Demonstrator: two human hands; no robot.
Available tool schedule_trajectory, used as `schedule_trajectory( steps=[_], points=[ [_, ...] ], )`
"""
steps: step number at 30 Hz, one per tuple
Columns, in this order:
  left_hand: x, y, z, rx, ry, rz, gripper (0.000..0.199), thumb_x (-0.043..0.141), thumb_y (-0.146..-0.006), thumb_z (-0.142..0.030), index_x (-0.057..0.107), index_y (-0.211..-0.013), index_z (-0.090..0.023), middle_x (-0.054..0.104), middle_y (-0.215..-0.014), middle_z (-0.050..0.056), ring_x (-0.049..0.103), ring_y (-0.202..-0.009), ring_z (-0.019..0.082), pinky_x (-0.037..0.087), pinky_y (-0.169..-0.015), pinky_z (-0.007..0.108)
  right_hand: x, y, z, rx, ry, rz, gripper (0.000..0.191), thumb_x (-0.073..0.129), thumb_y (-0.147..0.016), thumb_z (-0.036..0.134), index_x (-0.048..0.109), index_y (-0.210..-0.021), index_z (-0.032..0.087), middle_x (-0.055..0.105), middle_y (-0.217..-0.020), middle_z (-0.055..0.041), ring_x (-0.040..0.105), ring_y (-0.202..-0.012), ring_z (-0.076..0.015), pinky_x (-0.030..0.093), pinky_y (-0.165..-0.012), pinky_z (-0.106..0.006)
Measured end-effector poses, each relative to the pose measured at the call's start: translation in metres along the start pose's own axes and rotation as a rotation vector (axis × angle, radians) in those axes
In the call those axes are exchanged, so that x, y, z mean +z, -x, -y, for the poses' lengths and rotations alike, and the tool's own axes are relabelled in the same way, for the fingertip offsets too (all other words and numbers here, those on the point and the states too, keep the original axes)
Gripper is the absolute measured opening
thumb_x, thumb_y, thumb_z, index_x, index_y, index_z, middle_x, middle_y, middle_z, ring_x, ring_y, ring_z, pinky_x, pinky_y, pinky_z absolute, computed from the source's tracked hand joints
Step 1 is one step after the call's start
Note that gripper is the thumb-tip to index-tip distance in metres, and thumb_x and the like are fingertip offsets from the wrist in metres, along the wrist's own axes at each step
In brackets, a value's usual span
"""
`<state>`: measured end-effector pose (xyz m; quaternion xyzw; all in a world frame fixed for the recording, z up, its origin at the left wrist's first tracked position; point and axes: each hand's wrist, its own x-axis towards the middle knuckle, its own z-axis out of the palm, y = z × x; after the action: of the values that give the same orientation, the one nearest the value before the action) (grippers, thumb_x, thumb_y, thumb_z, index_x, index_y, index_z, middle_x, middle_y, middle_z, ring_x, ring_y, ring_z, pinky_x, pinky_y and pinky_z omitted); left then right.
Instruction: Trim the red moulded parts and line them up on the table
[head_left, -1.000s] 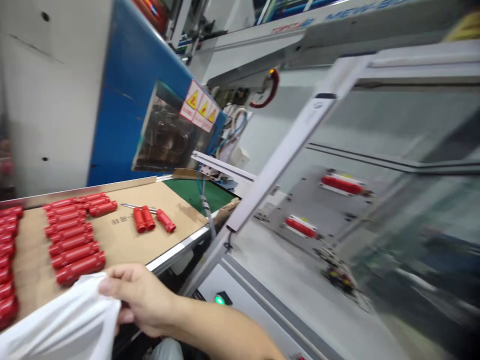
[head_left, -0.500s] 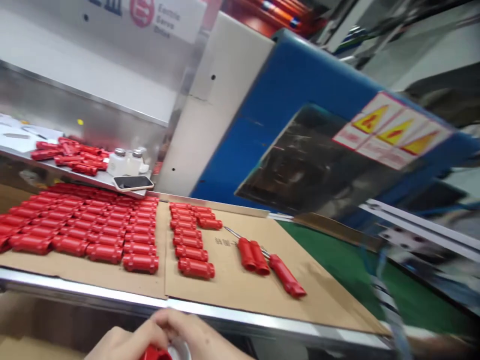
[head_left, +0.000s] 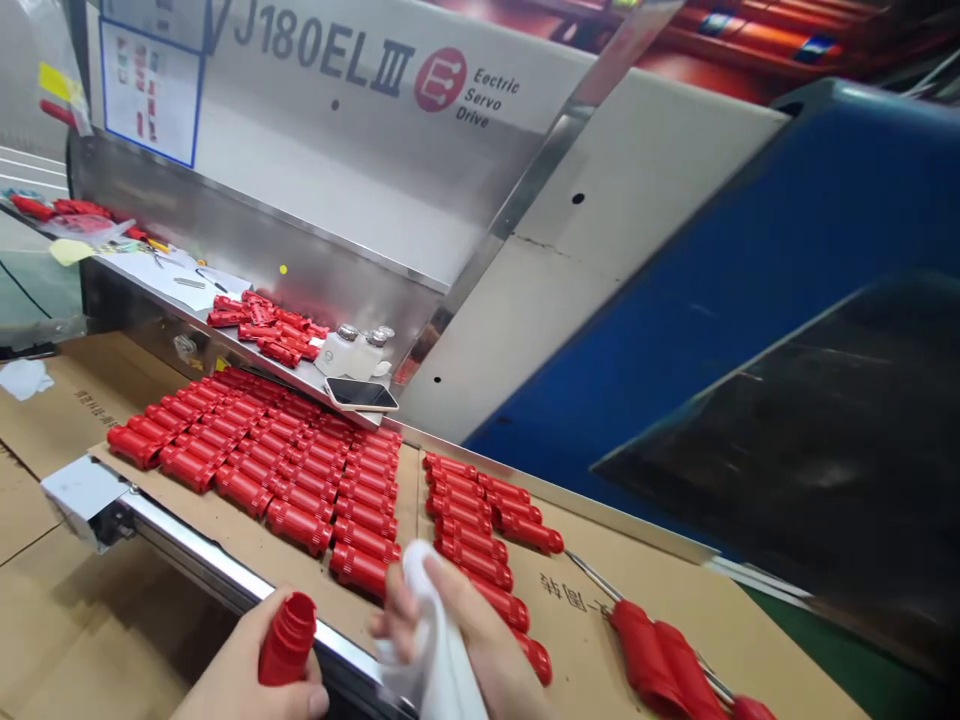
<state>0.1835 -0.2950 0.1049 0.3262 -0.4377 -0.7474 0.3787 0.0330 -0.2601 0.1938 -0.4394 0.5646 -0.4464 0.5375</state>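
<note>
We see the left hand (head_left: pixel 251 675) at the lower edge of the head view, its grip closed around one red plastic tube (head_left: pixel 287 639), held upright with the ribbed open end on top, just in front of the metal rail (head_left: pixel 225 585) at the desk edge. The right hand (head_left: pixel 469 640) sits just beside it, its grip closed on a white cloth (head_left: pixel 435 650) that hangs down between the fingers. Behind both hands, rows of red tubes (head_left: pixel 300 470) lie side by side on cardboard sheets (head_left: pixel 592 620) covering the desk. A shorter second block of tubes (head_left: pixel 480 530) lies to the right. On the steel shelf (head_left: pixel 247 345) above rest a phone (head_left: pixel 361 396) and two small white bottles (head_left: pixel 352 350).
</note>
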Motion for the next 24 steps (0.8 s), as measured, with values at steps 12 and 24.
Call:
schedule_trajectory(
  steps=[12, 24],
  points=[
    [-0.031, -0.074, 0.052, 0.173, -0.153, -0.952, 0.052, 0.064, -0.050, -0.058, 0.044, -0.081, -0.023, 0.049, -0.073, 0.003, 0.050, -0.068, 0.026, 0.039, -0.071, 0.046, -0.068, -0.213, 0.101, -0.379, 1.223, -0.468, 0.021, 0.052, -0.084, 0.027, 0.054, -0.102, 0.015, 0.050, -0.114, -0.0067, 0.050, -0.100, -0.0203, 0.042, -0.083, -0.041],
    [-0.021, -0.082, 0.067, 0.383, -0.259, -0.976, 0.063, 0.054, -0.059, -0.070, 0.045, -0.090, -0.016, 0.055, -0.082, 0.013, 0.056, -0.078, 0.031, 0.044, -0.075, 0.044, -0.051, -0.277, 0.120, -0.144, 1.691, -0.452, 0.025, 0.050, -0.086, 0.027, 0.053, -0.107, 0.015, 0.052, -0.114, -0.0075, 0.053, -0.099, -0.0203, 0.045, -0.082, -0.041]
  ],
)
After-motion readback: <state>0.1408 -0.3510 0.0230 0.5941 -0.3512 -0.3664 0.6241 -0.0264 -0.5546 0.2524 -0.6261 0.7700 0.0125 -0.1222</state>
